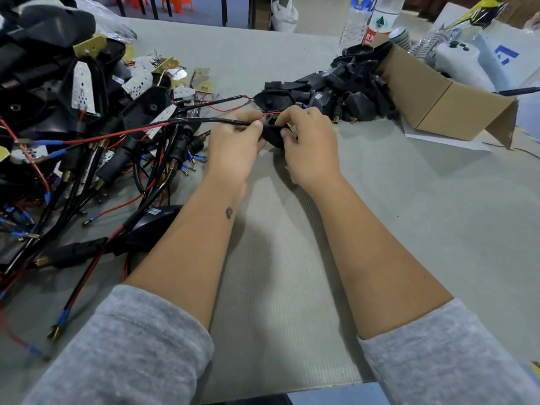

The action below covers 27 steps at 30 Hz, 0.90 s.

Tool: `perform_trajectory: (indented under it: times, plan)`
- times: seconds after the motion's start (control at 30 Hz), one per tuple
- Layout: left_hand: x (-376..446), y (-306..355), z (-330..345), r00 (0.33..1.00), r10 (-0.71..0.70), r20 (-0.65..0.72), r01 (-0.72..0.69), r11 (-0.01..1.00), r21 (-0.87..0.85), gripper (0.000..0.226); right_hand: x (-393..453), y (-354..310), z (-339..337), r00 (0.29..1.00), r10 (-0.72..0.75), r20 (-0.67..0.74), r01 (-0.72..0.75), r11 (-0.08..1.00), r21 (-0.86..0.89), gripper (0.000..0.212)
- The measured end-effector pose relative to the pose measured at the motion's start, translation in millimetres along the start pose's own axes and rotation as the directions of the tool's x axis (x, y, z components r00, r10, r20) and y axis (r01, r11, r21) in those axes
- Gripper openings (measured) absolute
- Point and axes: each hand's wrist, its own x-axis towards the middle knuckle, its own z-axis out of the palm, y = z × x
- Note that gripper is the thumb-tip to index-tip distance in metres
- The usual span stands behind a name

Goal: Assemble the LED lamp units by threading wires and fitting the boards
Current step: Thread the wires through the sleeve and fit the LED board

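**benchguy:** So where's the piece you're working on right now?

**wirefan:** It's up off the table, between your two hands, about mid-table. Your left hand (pixel 233 141) is pinching the black cable (pixel 204 121) right where it meets the black housing (pixel 273 135), and your right hand (pixel 309 141) has its fingers curled round the housing from the other side. The cable runs off left into the pile, with a red wire (pixel 117 133) alongside it.

**benchguy:** And the surface?

**wirefan:** You've got a grey-green ribbed mat (pixel 280 287) covering the table. On your left sits a big tangle of finished units (pixel 87 127): black shells, white LED boards, red and black leads with blue sleeves and brass tips. Behind your hands there's a heap of bare black housings (pixel 344 89), touching a brown cardboard box (pixel 432 97) that lies open on its side, with a white sheet under it.

**benchguy:** Anything about the room?

**wirefan:** Couple of clear water bottles (pixel 371 19) at the far edge, some white gear and plastic bags at far right, and orange stools (pixel 178 2) on the floor past the table. Your grey sleeves (pixel 131 346) are pushed up to the elbows.
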Motion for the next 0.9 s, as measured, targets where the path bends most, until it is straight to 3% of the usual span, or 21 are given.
perform_trajectory:
  times: [0.23,0.4,0.5,0.63,0.8,0.9]
  plan:
    - [4.9,2.3,-4.0,0.994,-0.047,-0.099,0.027,0.98,-0.198,0.024,1.5,0.7,-2.6,0.987,0.156,0.048,-0.157,0.987,0.035,0.041]
    - [7.3,3.3,-6.4,0.988,-0.086,-0.129,0.05,0.964,-0.26,0.024,2.5,2.9,-0.9,0.984,0.173,0.037,-0.176,0.982,0.074,0.025]
    - [7.4,4.2,-6.4,0.985,-0.074,-0.153,0.029,0.961,-0.276,0.024,1.6,0.2,-1.8,0.981,0.186,0.053,-0.193,0.964,0.181,0.028]
    - [7.3,4.9,-7.9,0.982,-0.08,-0.174,0.012,0.933,-0.36,0.022,-0.5,-0.5,-2.6,0.984,0.146,0.104,-0.166,0.962,0.219,0.036]
    - [9.0,2.6,-9.2,0.979,-0.086,-0.186,0.013,0.932,-0.363,0.024,-0.4,1.3,-2.9,0.996,0.085,0.031,-0.09,0.971,0.224,0.036]
    - [9.1,1.9,-9.3,0.977,-0.083,-0.195,0.005,0.929,-0.369,0.024,0.3,-0.3,-2.0,0.999,0.045,-0.009,-0.041,0.964,0.264,0.027]
